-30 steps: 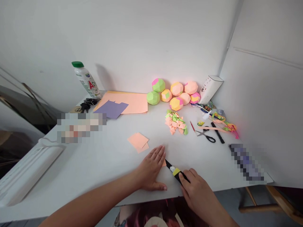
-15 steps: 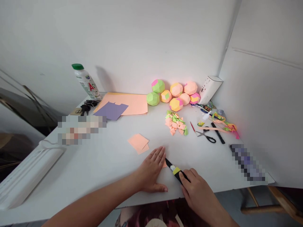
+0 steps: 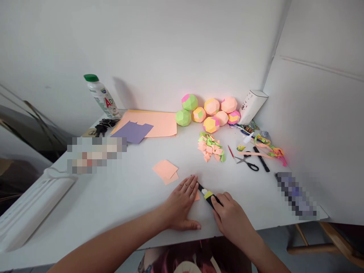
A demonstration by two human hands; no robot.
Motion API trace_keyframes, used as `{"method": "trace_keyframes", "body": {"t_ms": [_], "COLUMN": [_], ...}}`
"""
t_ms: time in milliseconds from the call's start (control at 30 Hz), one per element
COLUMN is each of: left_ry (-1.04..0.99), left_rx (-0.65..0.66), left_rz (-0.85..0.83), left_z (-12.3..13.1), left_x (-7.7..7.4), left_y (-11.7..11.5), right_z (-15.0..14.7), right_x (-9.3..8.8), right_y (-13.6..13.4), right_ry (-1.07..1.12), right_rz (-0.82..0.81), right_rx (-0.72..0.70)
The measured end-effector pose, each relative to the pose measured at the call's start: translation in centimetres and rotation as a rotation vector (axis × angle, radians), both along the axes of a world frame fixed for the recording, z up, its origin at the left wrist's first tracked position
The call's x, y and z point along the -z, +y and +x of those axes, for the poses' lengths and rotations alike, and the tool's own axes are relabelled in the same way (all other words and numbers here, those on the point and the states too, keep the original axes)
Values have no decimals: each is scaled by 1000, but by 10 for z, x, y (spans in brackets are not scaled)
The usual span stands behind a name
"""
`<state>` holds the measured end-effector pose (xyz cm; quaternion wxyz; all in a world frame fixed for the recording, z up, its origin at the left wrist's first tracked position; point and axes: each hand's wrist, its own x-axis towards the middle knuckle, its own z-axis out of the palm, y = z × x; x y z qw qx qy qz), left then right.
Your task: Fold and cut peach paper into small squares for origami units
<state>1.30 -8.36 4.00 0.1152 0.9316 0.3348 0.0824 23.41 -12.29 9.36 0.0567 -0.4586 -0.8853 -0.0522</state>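
My left hand [image 3: 183, 203] lies flat on the table, fingers stretched out, over a small piece of peach paper [image 3: 197, 196]; most of that paper is hidden beneath it. My right hand [image 3: 231, 214] is wrapped round a black and yellow utility knife [image 3: 209, 195], whose dark blade points toward my left fingertips and reaches the paper's edge. Beyond my left hand rest several peach paper squares [image 3: 165, 170], overlapping. Farther back is a heap of small folded peach and green paper pieces [image 3: 211, 147].
Several faceted paper balls [image 3: 211, 107] stand by the wall. At back left are peach sheets [image 3: 162, 123], a purple sheet [image 3: 136, 131] and a white bottle [image 3: 102, 98]. Scissors [image 3: 248, 162] and a red pencil [image 3: 230, 151] lie right. A long white device [image 3: 36, 208] occupies the left edge.
My right hand and the utility knife have shifted slightly left and up, closer to my left fingers. My left hand stays pressed in the same place.
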Motion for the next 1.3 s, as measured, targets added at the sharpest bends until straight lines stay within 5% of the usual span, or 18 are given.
{"method": "trace_keyframes", "body": {"t_ms": [167,433,600,667,867,933,1100,1300], "left_ry": [-11,-68,-35,3,89,77,-76,-82], "left_rx": [-19,-138,28,-7,-188,-172,96,-60], "left_rz": [-28,-30,-34,-25,-15,-3,52,16], "left_z": [2,-2,-12,-11,-1,-1,-5,-3], "left_x": [-2,-18,-37,-41,-37,-35,-35,-29], "left_y": [0,9,12,10,10,12,14,12], "right_z": [4,46,77,82,82,82,82,81], "right_x": [-1,9,25,26,22,21,19,6], "right_y": [6,5,-10,-15,-19,-20,-26,-37], "right_ry": [21,366,493,511,535,538,524,425], "right_rz": [-10,-47,-48,-72,-107,-103,-126,-209], "right_rx": [27,129,276,300,299,280,233,138]}}
